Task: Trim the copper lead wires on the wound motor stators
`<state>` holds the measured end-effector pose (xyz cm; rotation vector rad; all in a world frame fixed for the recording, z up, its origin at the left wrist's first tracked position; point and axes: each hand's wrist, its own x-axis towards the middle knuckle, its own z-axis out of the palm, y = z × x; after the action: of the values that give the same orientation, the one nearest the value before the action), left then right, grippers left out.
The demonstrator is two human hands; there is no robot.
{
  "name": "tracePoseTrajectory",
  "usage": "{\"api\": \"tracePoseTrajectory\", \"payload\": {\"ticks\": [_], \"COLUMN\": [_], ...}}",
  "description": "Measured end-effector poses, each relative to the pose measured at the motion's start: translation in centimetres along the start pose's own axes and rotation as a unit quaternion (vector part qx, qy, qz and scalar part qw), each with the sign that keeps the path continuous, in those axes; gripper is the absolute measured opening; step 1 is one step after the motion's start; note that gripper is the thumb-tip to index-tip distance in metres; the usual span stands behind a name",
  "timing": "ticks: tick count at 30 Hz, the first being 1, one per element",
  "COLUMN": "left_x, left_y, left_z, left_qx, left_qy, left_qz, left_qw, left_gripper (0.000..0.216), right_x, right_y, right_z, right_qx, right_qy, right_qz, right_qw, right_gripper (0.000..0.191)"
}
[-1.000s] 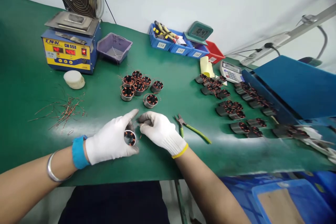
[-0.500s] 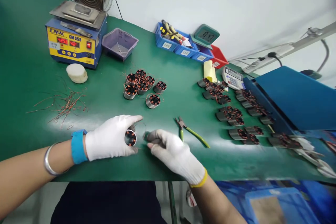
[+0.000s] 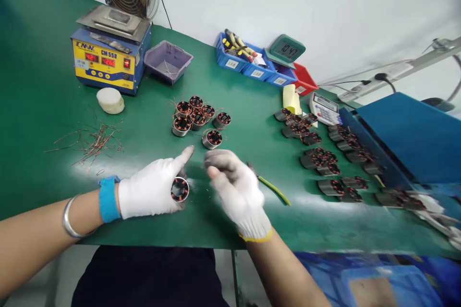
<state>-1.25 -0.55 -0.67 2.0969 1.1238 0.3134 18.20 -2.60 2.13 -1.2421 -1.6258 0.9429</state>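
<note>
Head view: I'm watching from a distance, and two white-gloved hands are at the front of a green table [image 3: 147, 139].
Left hand [image 3: 149, 189]: curled around one wire-wound ring [image 3: 184, 187], hollow face showing, one digit stretched out past it; I'd judge that grip steadies the ring while leaving its right side exposed.
Ring: it sits in the left hand's grasp near the front edge; whether it touches the tabletop, I can't tell.
Right hand [image 3: 237, 184]: fingers bent in toward the thumb, slightly blurred; I can't tell whether anything is pinched there.
Pliers [image 3: 275, 190]: green handle out beyond the right hand, head mostly hidden, presumably kept there for easy reach.
Ring cluster [image 3: 198, 120]: seven just beyond the hands, probably grouped for picking one by one.
Right-side rings [image 3: 329, 187]: rows well apart from that cluster, likely to keep batches separate.
Wire scraps [image 3: 96, 146]: heaped beyond the left forearm, seemingly out of the working spot.
Edges: table front runs just below both wrists, so I see little room nearer the body.
Room: a green gap separates the gloves; the cluster bounds forward movement.
</note>
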Motion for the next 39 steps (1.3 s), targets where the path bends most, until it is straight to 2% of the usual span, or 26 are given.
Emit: {"api": "tracePoseTrajectory", "payload": {"ticks": [1,2,4,6,8,11,13,15,19,21,24,26,28,30,32,33,34,36,37,39], "left_x": [0.0,0.0,0.0,-0.1,-0.2,-0.2,-0.2,-0.3,-0.4,-0.4,-0.5,-0.6,-0.8,-0.9,-1.0,-1.1,-1.2,-1.7,-2.0,-2.6], "left_y": [-0.1,-0.1,-0.3,-0.4,-0.4,0.0,0.2,0.3,0.0,-0.2,-0.2,0.0,0.2,0.3,0.4,0.5,0.6,1.0,1.3,2.0], "left_z": [0.1,0.2,0.3,0.4,0.3,0.0,-0.1,-0.1,0.5,0.8,0.7,-0.1,-1.1,-2.1,-2.6,-2.7,-2.8,-2.8,-2.9,-3.0], "left_qx": [0.002,0.002,-0.003,-0.011,-0.009,0.017,0.037,0.053,0.073,0.065,-0.048,-0.198,-0.350,-0.444,-0.466,-0.466,-0.464,-0.438,-0.408,-0.312], "left_qy": [-0.006,-0.010,-0.010,-0.004,-0.001,-0.013,-0.015,-0.013,0.005,0.022,0.020,0.013,-0.031,-0.140,-0.214,-0.209,-0.176,-0.094,-0.069,-0.047], "left_qz": [-0.005,-0.003,0.012,0.022,0.024,0.026,0.026,0.027,0.034,0.039,0.041,0.002,-0.067,-0.113,-0.125,-0.124,-0.119,-0.079,-0.039,0.065], "left_qw": [1.000,1.000,1.000,1.000,1.000,0.999,0.999,0.998,0.997,0.997,0.998,0.980,0.934,0.878,0.849,0.851,0.860,0.891,0.910,0.947], "left_gripper": [0.109,0.111,0.108,0.102,0.099,0.096,0.095,0.094,0.091,0.091,0.097,0.110,0.110,0.081,0.048,0.041,0.041,0.054,0.056,0.045], "right_x": [-0.8,-1.7,-3.2,-4.3,-4.9,-4.9,-4.6,-4.1,-2.8,-2.3,-2.0,-2.1,-2.2,-2.3,-2.2,-2.2,-2.1,-1.8,-1.7,-1.4], "right_y": [0.3,0.6,1.0,1.3,1.5,1.5,1.2,0.6,-0.2,-0.2,0.1,0.2,0.0,-0.3,-0.6,-0.8,-0.9,-1.1,-1.2,-1.4], "right_z": [-0.5,-0.9,-1.1,-0.6,-0.1,0.0,-0.4,-0.8,-0.5,-0.1,0.2,0.0,-0.3,-0.5,-0.6,-0.6,-0.6,-0.7,-0.9,-1.3], "right_qx": [-0.050,-0.095,-0.172,-0.233,-0.281,-0.314,-0.331,-0.358,-0.423,-0.432,-0.374,-0.298,-0.233,-0.215,-0.238,-0.251,-0.259,-0.244,-0.221,-0.169], "right_qy": [0.025,0.017,-0.073,-0.167,-0.203,-0.187,-0.148,-0.136,-0.210,-0.230,-0.207,-0.171,-0.136,-0.121,-0.127,-0.133,-0.141,-0.164,-0.181,-0.229], "right_qz": [-0.030,-0.062,-0.123,-0.166,-0.175,-0.140,-0.100,-0.068,-0.059,-0.053,-0.010,0.013,-0.003,-0.035,-0.049,-0.047,-0.036,0.019,0.064,0.154], "right_qw": [0.998,0.993,0.975,0.944,0.922,0.920,0.927,0.921,0.879,0.870,0.904,0.939,0.963,0.968,0.962,0.958,0.955,0.956,0.956,0.946], "right_gripper": [0.005,0.012,0.024,0.025,0.020,0.016,0.024,0.034,0.024,0.018,0.011,0.010,0.011,0.012,0.012,0.011,0.010,0.009,0.008,0.007]}}
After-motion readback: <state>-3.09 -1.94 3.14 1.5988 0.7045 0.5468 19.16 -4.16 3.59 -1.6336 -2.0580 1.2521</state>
